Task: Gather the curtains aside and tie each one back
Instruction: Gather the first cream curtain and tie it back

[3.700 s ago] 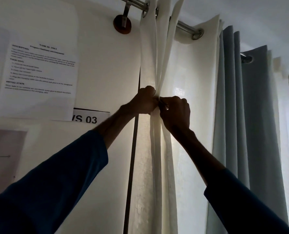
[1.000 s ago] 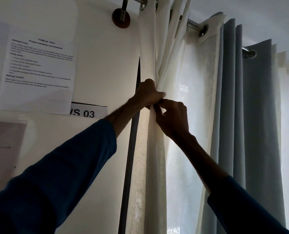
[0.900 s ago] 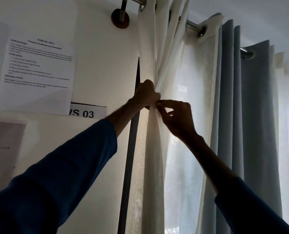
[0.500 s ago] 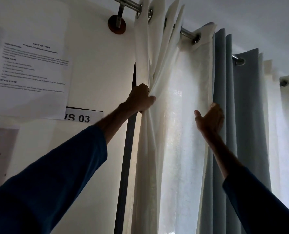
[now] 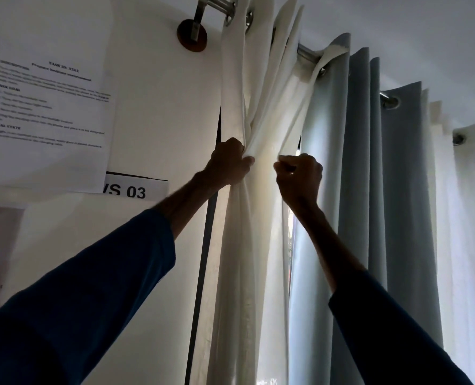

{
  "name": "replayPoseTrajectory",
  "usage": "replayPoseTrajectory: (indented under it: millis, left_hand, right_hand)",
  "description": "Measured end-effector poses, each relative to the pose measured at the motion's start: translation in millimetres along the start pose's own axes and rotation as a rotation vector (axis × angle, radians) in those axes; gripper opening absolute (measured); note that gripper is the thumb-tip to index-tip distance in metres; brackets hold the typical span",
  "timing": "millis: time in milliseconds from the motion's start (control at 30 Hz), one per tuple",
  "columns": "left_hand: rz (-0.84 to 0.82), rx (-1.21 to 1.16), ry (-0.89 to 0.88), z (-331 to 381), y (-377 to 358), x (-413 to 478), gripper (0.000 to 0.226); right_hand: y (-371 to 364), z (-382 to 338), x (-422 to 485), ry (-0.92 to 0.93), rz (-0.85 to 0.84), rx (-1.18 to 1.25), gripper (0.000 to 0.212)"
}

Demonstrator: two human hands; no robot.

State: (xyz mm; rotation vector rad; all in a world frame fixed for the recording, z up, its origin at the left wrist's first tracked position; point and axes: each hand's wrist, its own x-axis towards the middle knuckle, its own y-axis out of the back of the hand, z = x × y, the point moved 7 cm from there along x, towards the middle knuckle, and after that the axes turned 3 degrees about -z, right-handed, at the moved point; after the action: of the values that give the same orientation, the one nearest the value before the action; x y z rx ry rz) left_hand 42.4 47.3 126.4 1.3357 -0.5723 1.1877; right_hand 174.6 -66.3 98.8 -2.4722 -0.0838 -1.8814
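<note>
below the curtain rod (image 5: pixel 305 52), in the head view, our left hand (image 5: pixel 229 162) grips the bunched folds of the white curtain (image 5: pixel 247 245), fingers wrapped tight round them. our right hand (image 5: pixel 298 176), just beside it, is curled too and seems to pinch the curtain's free edge. the curtain hangs gathered at the rod's bracket end. nothing is tied round it yet, and we see no tie-back.

what could go wrong, we judge: if either grip slackens before a tie goes on, the folds will spread out along the rod. a hard downward pull could strain the eyelets or the bracket (image 5: pixel 192 34). the grey curtain (image 5: pixel 364 190), next along the rod, could get caught into the bundle.

we count two hands, one rod, one bracket, one white curtain in hand, one grey curtain, at least one more pale curtain (image 5: pixel 466 218) further along the rod, and one printed sheet (image 5: pixel 47 112) and one label (image 5: pixel 135 190) below the bracket end.
</note>
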Motion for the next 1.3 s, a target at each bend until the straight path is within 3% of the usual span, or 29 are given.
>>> replayPoseTrajectory:
  millis: [100, 267, 433, 567, 667, 867, 1000, 1133, 1233, 1300]
  left_hand:
    - [-0.019, 0.014, -0.032, 0.5, 0.7, -0.7, 0.038]
    - [-0.087, 0.122, -0.077, -2.7, -2.8, 7.1, 0.028]
    - [-0.05, -0.005, -0.058, -14.6, -4.9, 7.1, 0.042]
    - [-0.08, -0.158, -0.026, -13.5, -12.3, 3.4, 0.038]
    - [-0.055, -0.175, -0.008, -10.9, -15.4, 3.3, 0.033]
    - [0.0, -0.199, 0.041, -14.3, -21.5, 2.4, 0.053]
    - [0.029, -0.167, 0.099, -26.1, -21.6, 3.3, 0.04]
    - [-0.014, -0.228, 0.186, -39.7, -31.2, 1.3, 0.032]
    - [-0.063, -0.35, 0.186, -41.6, -37.9, 1.2, 0.033]
    - [-0.105, -0.461, 0.157, -37.5, -39.4, 1.4, 0.025]
  right_hand:
    - [-7.8, -33.9, 2.6, 0.022, -0.02, 0.114, 0.03]
    - [-20.2, -75.8, -11.3, 0.201, -0.032, 0.146, 0.013]
    - [-15.4, -42.1, -17.4, 0.102, 0.001, 0.231, 0.013]
    - [-19.0, -15.4, -30.2, 0.064, -0.023, 0.278, 0.019]
    - [-24.0, -13.0, -41.0, 0.106, -0.023, 0.27, 0.016]
    - [-35.3, -29.4, -56.3, 0.288, -0.055, 0.221, 0.012]
    - [-38.9, -27.1, -58.3, 0.299, -0.111, 0.244, 0.011]
    - [-45.5, -8.5, -56.2, 0.181, -0.322, 0.355, 0.018]
    - [-38.7, 23.7, -43.2, 0.024, -0.251, 0.37, 0.024]
    - [-42.7, 50.2, -32.3, -0.133, -0.248, 0.426, 0.043]
